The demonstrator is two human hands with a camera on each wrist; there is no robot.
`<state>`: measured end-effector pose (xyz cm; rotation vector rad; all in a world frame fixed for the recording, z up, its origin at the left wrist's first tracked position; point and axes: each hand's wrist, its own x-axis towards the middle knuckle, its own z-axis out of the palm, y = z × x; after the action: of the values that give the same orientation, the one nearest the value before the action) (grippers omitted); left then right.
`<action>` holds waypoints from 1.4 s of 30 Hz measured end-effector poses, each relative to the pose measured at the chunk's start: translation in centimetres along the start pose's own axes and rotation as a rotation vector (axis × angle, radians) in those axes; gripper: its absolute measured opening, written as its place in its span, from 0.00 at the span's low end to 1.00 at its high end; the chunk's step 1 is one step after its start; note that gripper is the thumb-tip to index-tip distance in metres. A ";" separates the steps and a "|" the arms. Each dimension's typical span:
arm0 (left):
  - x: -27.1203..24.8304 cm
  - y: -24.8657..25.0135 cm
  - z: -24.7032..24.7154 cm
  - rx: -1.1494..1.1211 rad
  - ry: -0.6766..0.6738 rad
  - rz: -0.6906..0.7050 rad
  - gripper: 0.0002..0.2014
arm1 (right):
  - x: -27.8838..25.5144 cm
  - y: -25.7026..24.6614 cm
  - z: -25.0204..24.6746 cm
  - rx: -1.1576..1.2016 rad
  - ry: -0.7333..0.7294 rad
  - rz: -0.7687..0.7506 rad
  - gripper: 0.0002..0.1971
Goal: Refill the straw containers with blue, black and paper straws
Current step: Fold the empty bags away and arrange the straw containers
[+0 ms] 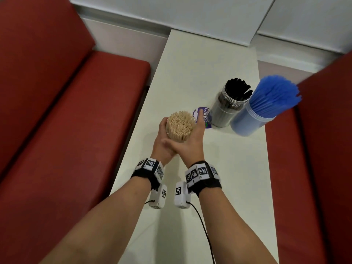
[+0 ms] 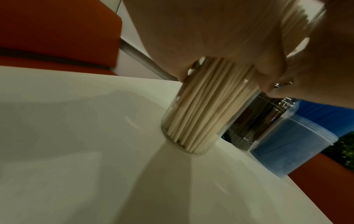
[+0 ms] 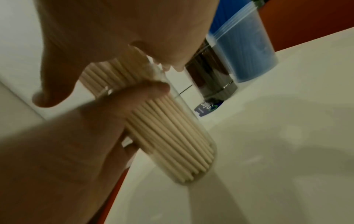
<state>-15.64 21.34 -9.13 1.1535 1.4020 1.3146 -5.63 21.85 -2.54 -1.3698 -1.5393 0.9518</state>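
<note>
In the head view you are cupping one clear jar of beige paper straws (image 1: 179, 126) on the white table (image 1: 200, 63): your left hand (image 1: 163, 141) is wrapping it, while your right hand (image 1: 192, 138) is lying flat-fingered against it. Beyond it are standing two more: a clear jar of black straws (image 1: 226, 107) and a translucent tub of blue straws (image 1: 253, 119).

In the left wrist view, the paper-straw jar (image 2: 195, 118) is standing on the table.

In the right wrist view, your left thumb (image 3: 134, 94) is crossing that jar.

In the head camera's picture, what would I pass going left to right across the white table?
Paper straws → round sticker → black straws → blue straws.
</note>
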 end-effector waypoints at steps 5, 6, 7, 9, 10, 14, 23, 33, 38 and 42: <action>-0.3 0.4 -0.3 0.107 -0.023 -0.060 0.48 | 1.8 -1.1 2.1 -0.266 0.176 0.049 0.46; -0.3 0.1 -0.6 0.107 -0.016 -0.064 0.49 | 2.1 -1.3 2.2 -0.266 0.171 0.033 0.41; -0.2 0.1 -0.8 0.103 -0.011 -0.066 0.50 | 2.2 -1.6 2.3 -0.225 0.159 0.030 0.36; -0.1 0.2 -1.1 0.082 -0.024 -0.076 0.54 | 2.1 -2.3 1.7 -0.091 0.148 0.035 0.28; 0.0 0.2 -1.2 0.073 -0.029 -0.072 0.55 | 2.0 -2.7 1.2 -0.038 0.154 0.011 0.25; 0.0 0.2 -1.0 0.061 -0.054 -0.056 0.58 | 2.1 -4.5 -1.5 0.044 0.137 -0.192 0.18; -0.1 2.3 -0.4 0.152 -0.061 -0.063 0.40 | 2.2 -5.5 1.0 -0.649 -0.062 0.189 0.39; -0.3 2.0 -1.5 0.200 -0.083 -0.072 0.47 | 4.2 -4.7 -0.3 -0.336 -0.304 -0.262 0.14; -0.5 2.1 -2.0 0.051 -0.114 -0.151 0.56 | 4.9 -5.5 -3.5 0.262 -0.066 -0.019 0.13; -0.5 2.9 -2.4 0.015 -0.225 -0.168 0.62 | 2.8 -2.6 -4.5 0.259 -0.016 0.121 0.21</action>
<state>-17.73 20.43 -6.08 1.1300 1.3144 1.0254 -2.50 24.34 1.80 -1.2823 -1.3032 1.1941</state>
